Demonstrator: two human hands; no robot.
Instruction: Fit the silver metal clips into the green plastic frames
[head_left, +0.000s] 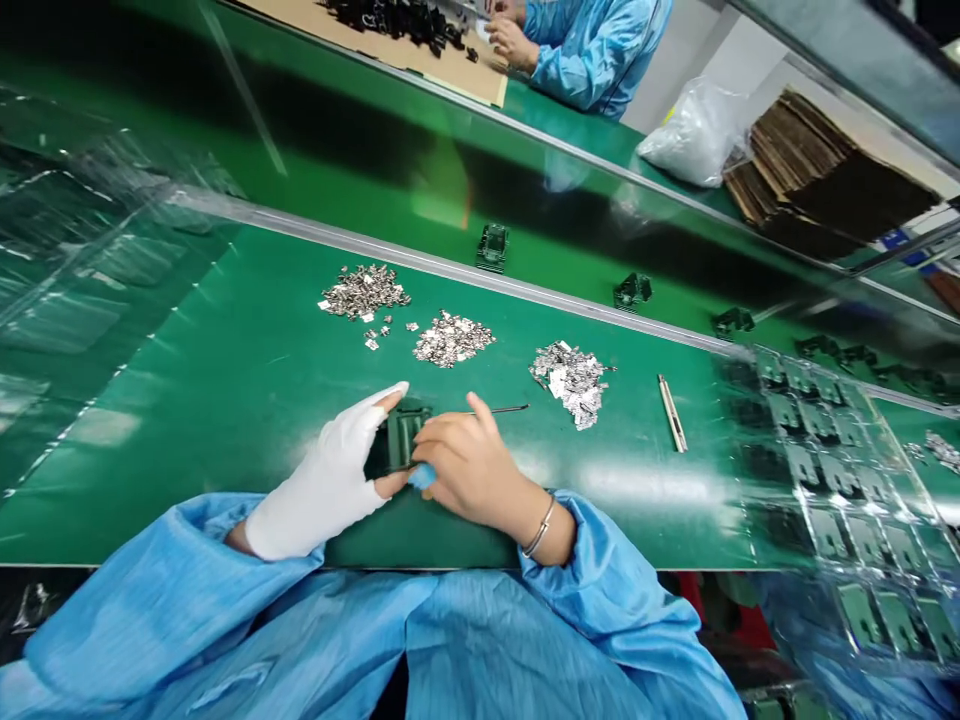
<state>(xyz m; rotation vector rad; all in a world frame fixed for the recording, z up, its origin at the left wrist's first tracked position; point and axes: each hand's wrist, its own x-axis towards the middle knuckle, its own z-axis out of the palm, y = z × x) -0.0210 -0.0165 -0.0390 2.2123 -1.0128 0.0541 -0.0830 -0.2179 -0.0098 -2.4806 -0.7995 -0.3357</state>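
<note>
My left hand (330,478), in a white fingerless glove, grips a small dark green plastic part (401,436) between thumb and forefinger on the green mat (225,420). My right hand (469,465) is bare, wears a bracelet and a blue finger cot, and is curled against the same part. A thin dark pair of tweezers (501,409) sticks out to the right from under its fingers. Three heaps of small shiny metal pieces lie beyond the hands: left heap (365,291), middle heap (452,339), right heap (572,377).
A slim metal tool (672,412) lies right of the heaps. Clear plastic trays (847,480) holding dark parts stack at the right, more clear trays (82,250) at the left. Dark parts (492,246) ride the belt behind. Another person's hands (511,40) work across it.
</note>
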